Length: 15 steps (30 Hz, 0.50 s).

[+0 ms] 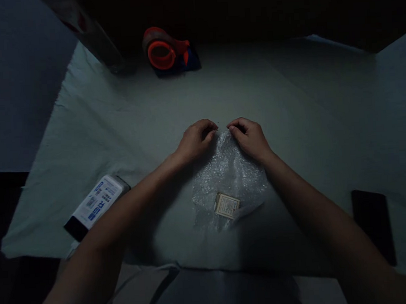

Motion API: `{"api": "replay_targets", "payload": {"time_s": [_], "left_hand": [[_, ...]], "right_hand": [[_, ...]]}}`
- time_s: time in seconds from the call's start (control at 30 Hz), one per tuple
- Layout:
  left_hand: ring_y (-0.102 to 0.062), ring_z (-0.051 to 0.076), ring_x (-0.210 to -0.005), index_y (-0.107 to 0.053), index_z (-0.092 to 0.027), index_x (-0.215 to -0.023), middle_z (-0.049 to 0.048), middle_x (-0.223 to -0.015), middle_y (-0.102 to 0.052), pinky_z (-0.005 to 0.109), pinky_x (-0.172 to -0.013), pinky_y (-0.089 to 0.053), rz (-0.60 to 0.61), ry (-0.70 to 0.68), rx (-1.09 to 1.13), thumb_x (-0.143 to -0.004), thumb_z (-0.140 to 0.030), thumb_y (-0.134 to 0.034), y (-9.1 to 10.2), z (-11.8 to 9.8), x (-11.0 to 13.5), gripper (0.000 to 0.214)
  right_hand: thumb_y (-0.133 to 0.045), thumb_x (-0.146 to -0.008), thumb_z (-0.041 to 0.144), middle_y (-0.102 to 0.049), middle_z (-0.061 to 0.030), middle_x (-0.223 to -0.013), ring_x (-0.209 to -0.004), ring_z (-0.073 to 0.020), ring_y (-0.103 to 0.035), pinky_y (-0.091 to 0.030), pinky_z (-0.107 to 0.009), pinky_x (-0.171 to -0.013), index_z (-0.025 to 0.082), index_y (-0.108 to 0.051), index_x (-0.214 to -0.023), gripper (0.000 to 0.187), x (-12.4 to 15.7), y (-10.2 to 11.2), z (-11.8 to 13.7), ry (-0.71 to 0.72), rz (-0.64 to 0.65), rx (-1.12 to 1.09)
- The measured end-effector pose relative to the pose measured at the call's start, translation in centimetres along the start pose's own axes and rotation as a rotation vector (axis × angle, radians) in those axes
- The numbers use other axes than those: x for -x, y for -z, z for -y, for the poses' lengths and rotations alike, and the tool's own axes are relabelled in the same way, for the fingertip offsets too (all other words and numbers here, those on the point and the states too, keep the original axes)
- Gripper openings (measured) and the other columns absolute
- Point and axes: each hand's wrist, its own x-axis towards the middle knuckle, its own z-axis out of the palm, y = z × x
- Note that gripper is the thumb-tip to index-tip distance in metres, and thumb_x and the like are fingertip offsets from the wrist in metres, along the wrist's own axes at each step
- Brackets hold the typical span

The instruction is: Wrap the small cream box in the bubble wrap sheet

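A sheet or bag of clear bubble wrap (229,164) lies on the cloth-covered table in front of me. A small, pale, box-like item with a printed label (228,205) rests at its near end, with a fold of the plastic over one corner. My right hand (248,135) pinches the far edge of the bubble wrap between thumb and fingers. Just left of that edge, my left hand (198,136) has its fingers curled toward the thumb. Whatever its fingertips hold is too small and dark to make out.
An orange-and-blue tape dispenser (165,54) stands at the back. At left, near my forearm, lies a white package with blue print (98,200). A dark phone-like slab (373,224) is at right. Large dark box-like shape (250,13) borders the far side.
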Motion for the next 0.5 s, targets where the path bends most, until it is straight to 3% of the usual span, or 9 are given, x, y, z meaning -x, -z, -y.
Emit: {"api": "replay_targets", "payload": {"time_s": [0.17,0.33,0.4,0.5], "left_hand": [[-0.057,0.013,-0.072,-0.061,-0.016,-0.087,0.0033,-0.083,-0.065,0.025,-0.068,-0.044,0.013,0.099,0.012,-0.080,-0.018,-0.048,0.1,-0.5,0.0,0.015],[-0.057,0.013,-0.071,-0.062,-0.015,-0.088,0.0023,-0.081,-0.065,0.025,-0.067,-0.044,0.021,0.109,0.039,-0.078,-0.017,-0.049,0.0,-0.4,0.0,0.016],[-0.058,0.013,-0.074,-0.063,-0.016,-0.089,0.0028,-0.083,-0.066,0.025,-0.069,-0.044,0.032,0.098,0.042,-0.078,-0.018,-0.050,-0.1,-0.3,-0.1,0.017],[-0.058,0.014,-0.075,-0.064,-0.016,-0.084,0.0033,-0.083,-0.065,0.026,-0.071,-0.044,0.044,0.083,0.002,-0.077,-0.021,-0.052,-0.1,-0.3,-0.1,0.014]], "right_hand": [[-0.051,-0.083,0.032,-0.065,-0.0016,-0.079,-0.075,-0.0164,-0.059,-0.046,-0.032,-0.073,0.019,-0.064,-0.085,0.018,-0.3,-0.1,-0.4,-0.019,0.005,-0.102],[-0.046,-0.086,0.032,-0.067,-0.0026,-0.087,-0.082,-0.0170,-0.061,-0.048,-0.035,-0.080,0.021,-0.061,-0.095,0.021,-1.0,0.2,-0.5,-0.071,-0.074,-0.223],[-0.051,-0.083,0.031,-0.066,-0.0047,-0.094,-0.089,-0.0191,-0.061,-0.048,-0.037,-0.084,0.021,-0.061,-0.097,0.020,-1.1,0.6,0.1,0.004,-0.080,-0.118],[-0.062,-0.078,0.033,-0.064,-0.0077,-0.106,-0.108,-0.0244,-0.055,-0.041,-0.044,-0.096,0.021,-0.063,-0.100,0.025,-1.3,1.2,1.5,0.221,0.017,0.118]]}}
